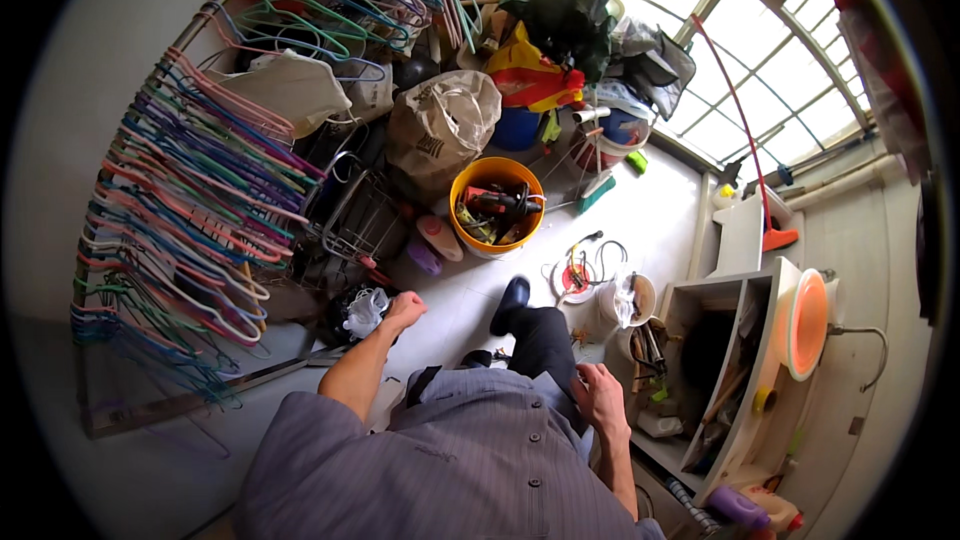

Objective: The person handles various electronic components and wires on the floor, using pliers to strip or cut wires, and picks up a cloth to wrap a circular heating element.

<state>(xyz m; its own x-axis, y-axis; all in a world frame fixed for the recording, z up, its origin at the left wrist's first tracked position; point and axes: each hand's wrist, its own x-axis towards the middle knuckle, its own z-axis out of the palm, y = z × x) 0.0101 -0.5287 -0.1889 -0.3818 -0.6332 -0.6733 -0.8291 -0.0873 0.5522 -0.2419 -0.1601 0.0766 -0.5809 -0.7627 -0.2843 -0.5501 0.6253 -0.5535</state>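
My left hand (pixel 406 311) is held out ahead of me with its fingers curled in, and no object shows in it. Just left of it, apart from the fingers, is a crumpled white plastic bag (pixel 367 311) over something dark. My right hand (pixel 601 395) hangs beside my right thigh, fingers bent inward, with nothing visible in them. One dark shoe (pixel 511 304) of mine is forward on the pale tiled floor (pixel 478 290). Ahead of it stands a yellow bucket (pixel 462 176) with a red-and-black power tool (pixel 490 202) inside.
Many coloured hangers (pixel 190 180) crowd a rail at left. A beige sack (pixel 445 125) and several bags stand ahead. A cable (pixel 603 258) lies on the floor near a white bucket (pixel 643 295). At right are an open cabinet (pixel 735 340), an orange basin (pixel 808 324) and a red-handled broom (pixel 745 125).
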